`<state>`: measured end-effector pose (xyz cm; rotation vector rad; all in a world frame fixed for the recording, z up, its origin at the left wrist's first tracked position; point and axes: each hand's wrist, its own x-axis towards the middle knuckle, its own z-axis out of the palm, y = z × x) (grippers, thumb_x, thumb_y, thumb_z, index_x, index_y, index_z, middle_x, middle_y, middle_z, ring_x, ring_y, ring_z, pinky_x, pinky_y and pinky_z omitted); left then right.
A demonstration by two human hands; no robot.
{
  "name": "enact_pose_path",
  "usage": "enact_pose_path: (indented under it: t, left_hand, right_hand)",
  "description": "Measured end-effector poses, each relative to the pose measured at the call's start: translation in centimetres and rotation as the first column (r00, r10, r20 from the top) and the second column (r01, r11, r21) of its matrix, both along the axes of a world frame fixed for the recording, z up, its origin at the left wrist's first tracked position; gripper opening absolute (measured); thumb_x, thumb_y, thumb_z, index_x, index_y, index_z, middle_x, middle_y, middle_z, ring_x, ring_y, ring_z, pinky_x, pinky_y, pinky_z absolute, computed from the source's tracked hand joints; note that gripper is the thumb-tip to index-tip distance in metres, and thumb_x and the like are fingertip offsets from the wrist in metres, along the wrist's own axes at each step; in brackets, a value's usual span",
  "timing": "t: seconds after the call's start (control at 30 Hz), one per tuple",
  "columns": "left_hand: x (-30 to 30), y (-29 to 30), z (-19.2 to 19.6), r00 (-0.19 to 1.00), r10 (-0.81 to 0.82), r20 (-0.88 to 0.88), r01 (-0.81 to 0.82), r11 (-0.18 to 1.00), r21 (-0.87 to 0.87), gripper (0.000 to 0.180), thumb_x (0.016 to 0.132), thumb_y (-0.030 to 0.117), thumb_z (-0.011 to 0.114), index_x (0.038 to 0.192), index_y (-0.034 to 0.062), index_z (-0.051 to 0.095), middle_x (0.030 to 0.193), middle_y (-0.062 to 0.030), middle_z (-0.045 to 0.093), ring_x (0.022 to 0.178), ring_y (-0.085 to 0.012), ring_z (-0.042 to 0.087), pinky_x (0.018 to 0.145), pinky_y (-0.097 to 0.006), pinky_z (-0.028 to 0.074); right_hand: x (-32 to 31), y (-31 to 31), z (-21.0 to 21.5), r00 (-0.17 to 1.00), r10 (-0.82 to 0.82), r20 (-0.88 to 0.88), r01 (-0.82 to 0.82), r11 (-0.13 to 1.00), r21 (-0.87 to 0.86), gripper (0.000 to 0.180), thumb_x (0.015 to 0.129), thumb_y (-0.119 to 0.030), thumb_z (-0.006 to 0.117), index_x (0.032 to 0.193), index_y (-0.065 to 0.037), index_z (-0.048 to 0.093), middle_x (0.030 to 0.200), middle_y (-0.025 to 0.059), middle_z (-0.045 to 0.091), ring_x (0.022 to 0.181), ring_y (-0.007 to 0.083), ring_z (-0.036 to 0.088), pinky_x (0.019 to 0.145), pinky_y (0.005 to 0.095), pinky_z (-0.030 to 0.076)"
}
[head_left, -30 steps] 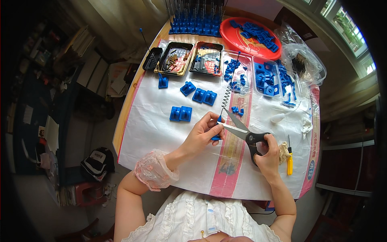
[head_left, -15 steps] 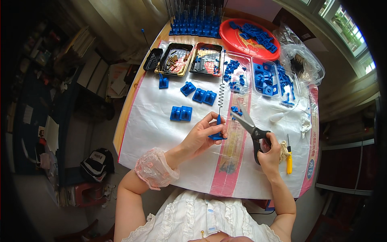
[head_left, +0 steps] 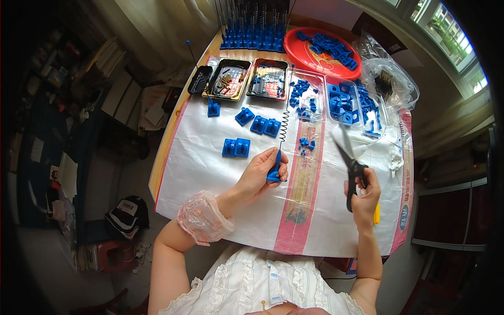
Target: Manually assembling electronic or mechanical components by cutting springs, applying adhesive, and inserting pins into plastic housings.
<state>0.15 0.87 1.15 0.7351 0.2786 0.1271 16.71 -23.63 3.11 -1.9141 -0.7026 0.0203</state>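
Between the fingers of my left hand (head_left: 258, 172) is a blue plastic base (head_left: 273, 175) with a coiled wire spring (head_left: 284, 126) rising from it, leaning slightly right. My right hand (head_left: 366, 198) grips black-handled scissors (head_left: 356, 170) by the loops, with the blades pointing up and left over the sheet. Small blue plastic bits (head_left: 306, 145) lie between the two hands. Several finished-looking blue blocks (head_left: 236, 147) rest beyond my left hand. Next to my right wrist, a yellow handle (head_left: 377, 213) shows, mostly hidden by the hand.
A silvery sheet (head_left: 210, 176) covers the table. Along its far side are black trays (head_left: 227, 96) with screws and small metal parts, clear tubs (head_left: 344, 124) of blue parts, and a red plate (head_left: 295, 55). Rows of blue bases with springs (head_left: 252, 42) stand at the back.
The scissors have moved right and away from the blue piece in my left hand. That piece has shifted slightly left and been turned. More loose blue bits show on the sheet.
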Motion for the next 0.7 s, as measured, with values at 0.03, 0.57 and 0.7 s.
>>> enact_pose_path:
  t: [0.03,0.57,0.7]
  left_hand:
    - [-0.1,0.1,-0.4,1.0,0.008,0.013,-0.008,1.0,0.019,0.025,0.112,0.029,0.045,0.11,0.0055,0.053,0.081,-0.0041,0.056,0.075,-0.0121,0.057,0.049,-0.02,0.039]
    - [0.1,-0.4,0.6,0.994,0.064,-0.09,-0.065,0.998,-0.009,0.022,0.107,0.008,0.043,0.126,0.0021,0.052,0.095,-0.0065,0.061,0.089,-0.0147,0.061,0.067,-0.024,0.052]
    - [0.1,-0.4,1.2,0.992,0.071,-0.1,-0.073,0.997,-0.019,0.02,0.108,0.014,0.045,0.123,0.0038,0.053,0.092,-0.005,0.06,0.086,-0.0134,0.061,0.065,-0.022,0.05]
  right_hand:
    - [-0.1,-0.2,0.8,0.998,-0.019,-0.055,0.023,0.997,0.068,0.038,0.073,0.007,0.077,0.105,-0.003,0.059,0.087,-0.0021,0.056,0.078,0.0076,0.052,0.071,0.0225,0.043]
    - [8.6,-15.6,2.4,0.811,-0.517,0.274,0.561,0.82,-0.112,0.032,0.086,0.008,0.067,0.117,0.005,0.059,0.106,0.0094,0.066,0.098,0.0147,0.063,0.086,0.0274,0.051]
    - [8.9,-18.4,0.0,0.768,-0.513,0.383,0.634,0.695,-0.34,0.027,0.084,0.001,0.07,0.11,0.005,0.061,0.091,0.0154,0.066,0.083,0.0182,0.064,0.077,0.0334,0.051]
